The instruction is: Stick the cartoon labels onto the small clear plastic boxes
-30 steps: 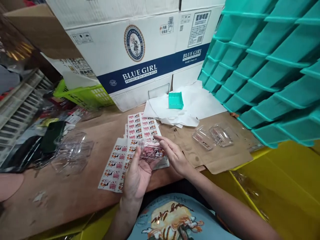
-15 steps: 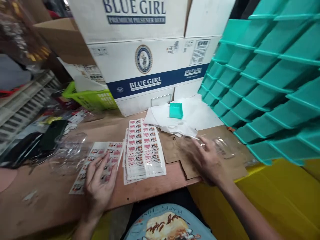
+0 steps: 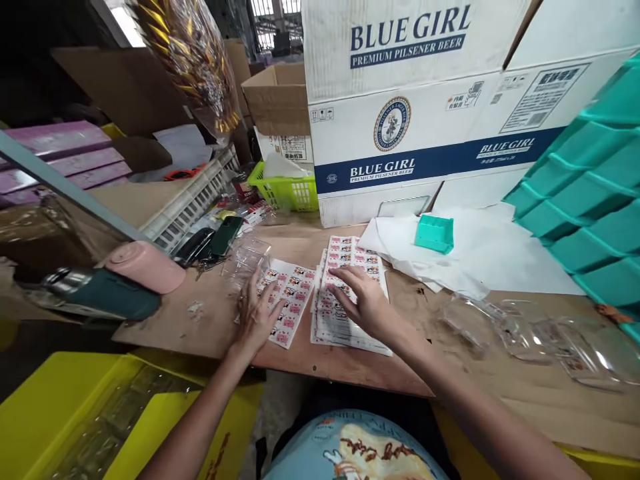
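My left hand is over the left edge of a single sheet of printed stickers, fingers apart. Clear plastic pieces lie just beyond its fingertips. My right hand hovers low over a stack of similar pink-and-black sticker sheets, fingers apart and nothing visible in them; whether it touches the top sheet I cannot tell. Off to the right, several clear plastic cases rest on the brown cardboard.
A white beer carton stands behind the sheets, with a small teal tray on white paper before it. Teal bins rise at right. At left are a green basket, a dark phone, bottles and a yellow box.
The view has turned left. My right hand has moved from the clear plastic at the right to above the sticker stack. My left hand is now near the sheet's left edge.
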